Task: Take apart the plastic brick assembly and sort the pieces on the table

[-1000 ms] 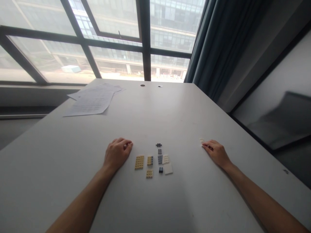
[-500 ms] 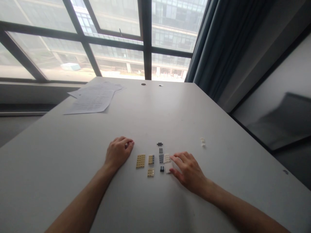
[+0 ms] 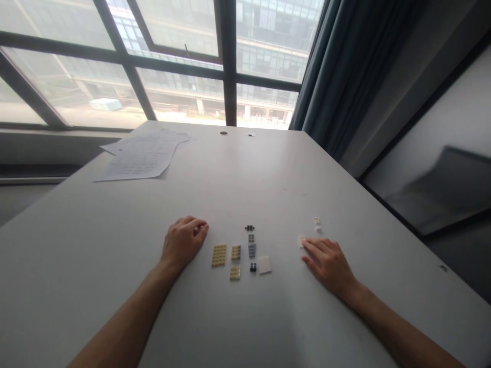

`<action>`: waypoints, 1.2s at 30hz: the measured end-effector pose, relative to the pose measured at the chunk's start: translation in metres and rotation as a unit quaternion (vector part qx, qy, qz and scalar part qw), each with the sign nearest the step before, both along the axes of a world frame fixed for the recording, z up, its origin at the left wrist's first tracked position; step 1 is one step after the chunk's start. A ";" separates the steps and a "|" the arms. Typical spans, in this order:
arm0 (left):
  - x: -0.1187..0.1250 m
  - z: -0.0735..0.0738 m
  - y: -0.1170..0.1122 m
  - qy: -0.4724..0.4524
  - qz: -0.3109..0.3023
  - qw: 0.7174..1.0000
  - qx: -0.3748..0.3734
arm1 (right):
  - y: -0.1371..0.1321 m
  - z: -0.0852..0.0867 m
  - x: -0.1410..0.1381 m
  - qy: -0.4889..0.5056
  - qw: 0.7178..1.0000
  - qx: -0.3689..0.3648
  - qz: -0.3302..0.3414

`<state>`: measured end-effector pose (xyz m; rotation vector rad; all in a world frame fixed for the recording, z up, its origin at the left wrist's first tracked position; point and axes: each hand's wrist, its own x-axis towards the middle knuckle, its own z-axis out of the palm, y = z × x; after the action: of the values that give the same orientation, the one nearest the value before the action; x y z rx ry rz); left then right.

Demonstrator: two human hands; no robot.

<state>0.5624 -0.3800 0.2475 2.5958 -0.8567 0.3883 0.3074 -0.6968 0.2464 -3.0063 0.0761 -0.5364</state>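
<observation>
R hand point(image 3: 326, 260) has slid the small cream plate point(image 3: 302, 239) out of the brick group point(image 3: 241, 253) on its left. It now lies flat & open, fingertips on the plate, tiny white bits point(image 3: 316, 222) just past them, so the group has one piece less. L hand point(image 3: 184, 243) stays curled shut on the table point(image 3: 268, 168), tan plate point(image 3: 219, 254) just to its right.

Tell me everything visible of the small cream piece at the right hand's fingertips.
The small cream piece is a pale, plastic-looking building plate, too small to count studs. It lies flat on the white table, to the right of the cluster of bricks and apart from it, nearer than two tiny white bits. The right hand lies flat and open, its fingertips touching or partly covering the piece's near edge; nothing else touches it.
</observation>
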 end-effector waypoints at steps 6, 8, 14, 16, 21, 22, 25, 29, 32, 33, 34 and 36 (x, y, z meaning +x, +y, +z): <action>0.001 -0.001 0.000 0.001 0.002 1.000 0.002 | -0.048 -0.011 -0.022 -0.031 0.998 -0.028 -0.036; 0.001 -0.001 0.001 0.001 0.003 1.000 0.002 | -0.051 -0.011 -0.021 -0.032 0.999 -0.028 -0.032; 0.002 -0.005 0.002 -0.045 -0.003 0.998 -0.040 | -0.030 -0.001 -0.013 -0.084 0.996 -0.005 -0.043; -0.001 0.000 0.000 -0.069 -0.035 0.995 -0.064 | -0.007 0.003 -0.004 -0.084 0.996 0.013 -0.010; -0.031 0.026 -0.007 -0.047 -0.248 0.967 -0.019 | 0.063 0.016 0.032 0.002 0.991 0.056 0.121; -0.039 0.030 -0.008 -0.039 -0.278 0.960 -0.002 | 0.074 0.018 0.039 0.010 0.989 0.059 0.136; -0.057 0.035 -0.008 -0.030 -0.321 0.946 0.037 | 0.096 0.024 0.054 0.035 0.985 0.061 0.158; -0.065 0.031 -0.002 -0.025 -0.350 0.933 0.079 | 0.105 0.025 0.062 0.063 0.983 0.053 0.162; -0.065 0.029 0.001 -0.015 -0.372 0.921 0.112 | 0.107 0.024 0.064 0.070 0.984 0.049 0.157; -0.065 0.029 0.001 -0.011 -0.375 0.919 0.123 | 0.107 0.024 0.064 0.070 0.985 0.047 0.154; -0.066 0.029 0.001 -0.006 -0.377 0.917 0.132 | 0.106 0.023 0.064 0.068 0.985 0.046 0.149; -0.067 0.030 0.000 0.001 -0.378 0.915 0.142 | 0.102 0.021 0.061 0.063 0.988 0.041 0.138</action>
<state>0.4953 -0.3805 0.2776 2.2428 -1.9200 0.0318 0.3682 -0.5949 0.2679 -2.8972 -0.2977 -0.3075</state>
